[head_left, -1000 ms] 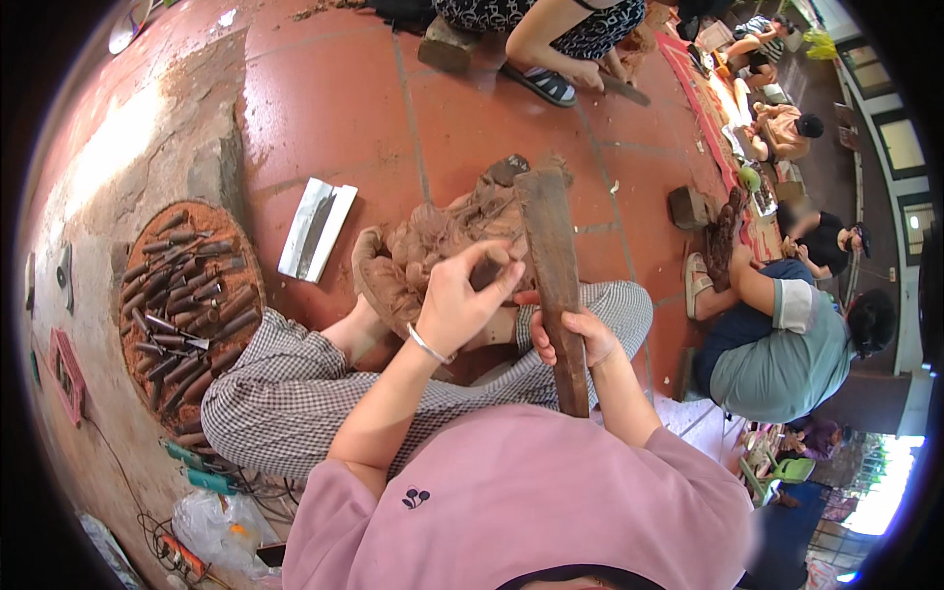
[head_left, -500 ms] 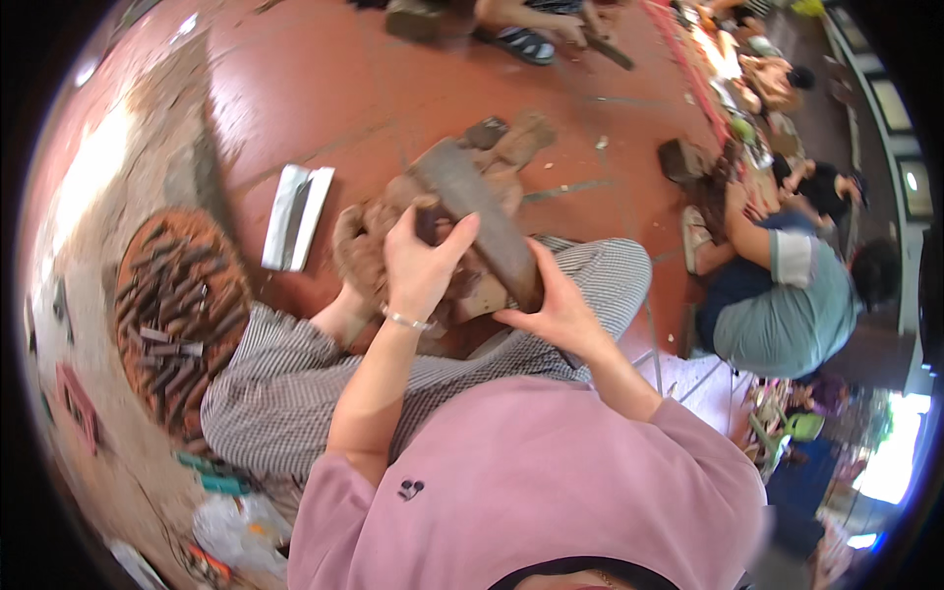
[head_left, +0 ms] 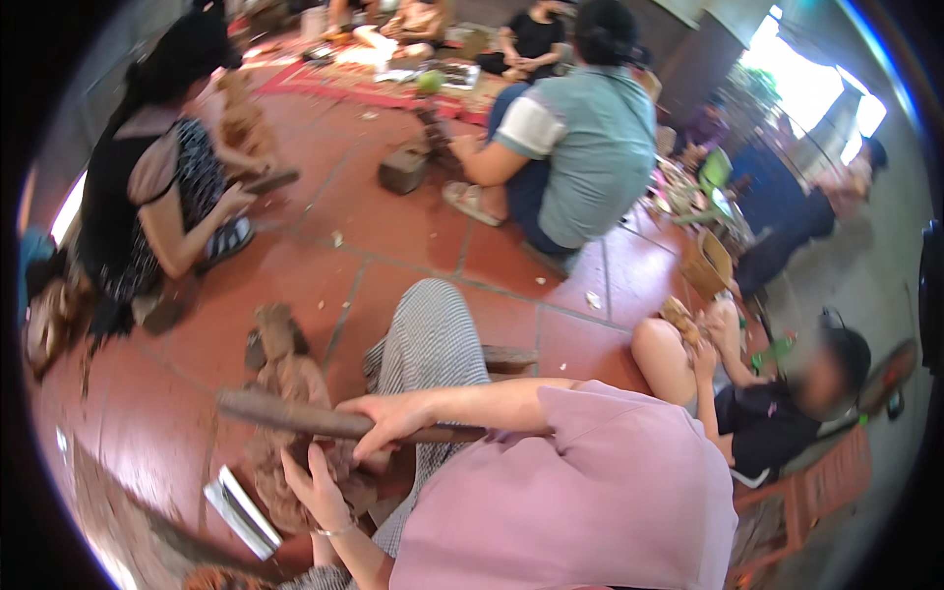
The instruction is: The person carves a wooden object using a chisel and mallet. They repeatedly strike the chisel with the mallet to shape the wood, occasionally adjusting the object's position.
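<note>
My right hand [head_left: 391, 421] is wrapped around a long brown wooden mallet [head_left: 285, 413]. Its thicker end points left, and its narrower end runs back under my right forearm. Below the mallet, my left hand [head_left: 323, 497] rests against a reddish-brown wood carving [head_left: 270, 482], thumb and fingers apart. Part of the carving is hidden by the mallet and my hands. It lies on the floor in front of my legs, with a paler block-like part [head_left: 280, 334] reaching away from me.
A white rectangular packet [head_left: 241, 513] lies left of the carving. The tiled floor [head_left: 393, 295] carries scattered chips. One person [head_left: 580, 147] squats ahead beside a wood block [head_left: 403, 169]; another [head_left: 138, 187] sits at left. A third [head_left: 777, 413] sits at right by an orange chair [head_left: 826, 482].
My view has swung to the right, bringing more people into sight. The mallet, earlier slanting over the carving with my right hand at its near end, now lies nearly level across the view.
</note>
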Motion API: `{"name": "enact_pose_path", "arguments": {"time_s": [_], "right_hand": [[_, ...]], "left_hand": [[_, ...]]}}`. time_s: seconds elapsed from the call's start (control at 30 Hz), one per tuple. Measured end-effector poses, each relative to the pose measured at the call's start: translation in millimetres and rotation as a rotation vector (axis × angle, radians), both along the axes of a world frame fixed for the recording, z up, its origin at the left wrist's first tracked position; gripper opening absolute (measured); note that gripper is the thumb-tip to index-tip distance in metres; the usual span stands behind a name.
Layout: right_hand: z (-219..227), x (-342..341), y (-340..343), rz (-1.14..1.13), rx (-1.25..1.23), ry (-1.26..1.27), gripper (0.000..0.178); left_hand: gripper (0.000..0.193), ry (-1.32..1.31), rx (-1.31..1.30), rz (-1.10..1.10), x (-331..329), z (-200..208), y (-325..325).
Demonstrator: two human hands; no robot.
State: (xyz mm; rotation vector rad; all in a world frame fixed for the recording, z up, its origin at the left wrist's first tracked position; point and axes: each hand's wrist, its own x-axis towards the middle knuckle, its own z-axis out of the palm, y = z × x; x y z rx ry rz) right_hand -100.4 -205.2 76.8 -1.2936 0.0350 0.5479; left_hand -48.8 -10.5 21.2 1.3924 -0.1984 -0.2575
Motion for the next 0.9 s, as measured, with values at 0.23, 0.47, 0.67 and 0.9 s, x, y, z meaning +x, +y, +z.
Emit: {"name": "enact_pose_path", "arguments": {"time_s": [0.23, 0.47, 0.67, 0.9], "right_hand": [[-3.8, -4.6, -5.9, 0.036, 0.081, -0.024, 0.06], [-6.1, 1.0, -0.4, 0.039, -0.149, -0.112, 0.055], [1.3, 2.0, -3.3, -0.133, -0.203, -0.153, 0.057], [7.7, 4.8, 4.9, -0.316, -0.461, -0.465, 0.056]], "left_hand": [[0.03, 0.138, -0.045, -0.094, -16.2, 24.4, -10.4], [0.035, -0.159, 0.164, -0.009, -7.2, 13.3, 3.0], [0.032, -0.46, 0.462, -0.054, -5.7, 26.8, -2.5], [0.034, -0.645, 0.526, 0.081, 3.3, 34.9, 7.6]]}}
